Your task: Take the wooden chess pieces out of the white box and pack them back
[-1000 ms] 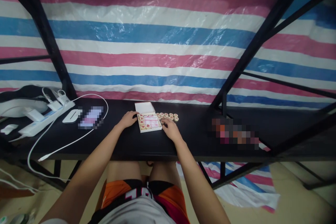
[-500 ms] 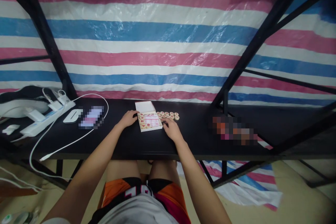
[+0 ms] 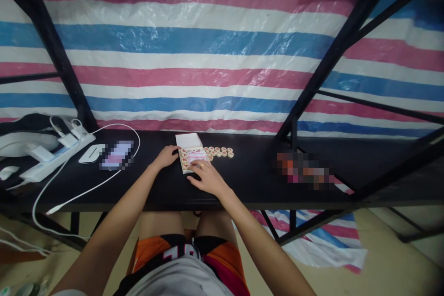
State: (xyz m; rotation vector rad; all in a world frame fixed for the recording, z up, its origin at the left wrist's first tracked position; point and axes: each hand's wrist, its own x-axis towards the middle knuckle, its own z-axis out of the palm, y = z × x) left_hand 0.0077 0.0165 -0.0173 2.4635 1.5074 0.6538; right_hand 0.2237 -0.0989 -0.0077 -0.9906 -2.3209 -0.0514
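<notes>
A small white box (image 3: 182, 169) of Chinese chess pieces lies on the black table, its lid (image 3: 189, 140) folded open toward the back. Round pieces with red characters (image 3: 185, 160) line its left side, next to a folded sheet with pink lines (image 3: 196, 156). My left hand (image 3: 168, 156) grips the box at its left edge. Over the front right of the box, my right hand (image 3: 207, 177) has its fingers reaching inside and its thumb apart; no piece shows in it. Several loose chess pieces (image 3: 224, 151) sit in rows to the right of the box.
On the left are a phone (image 3: 118, 154), a white device (image 3: 92, 153), a power strip (image 3: 52, 162) with chargers, and a loose white cable (image 3: 86, 193). A blurred item (image 3: 303, 171) lies to the right. Black frame bars (image 3: 312, 83) and a striped sheet (image 3: 194, 64) stand behind.
My right hand has moved left, from the box's right edge to over its front right part. The left hand stays at the left edge. The view has shifted slightly.
</notes>
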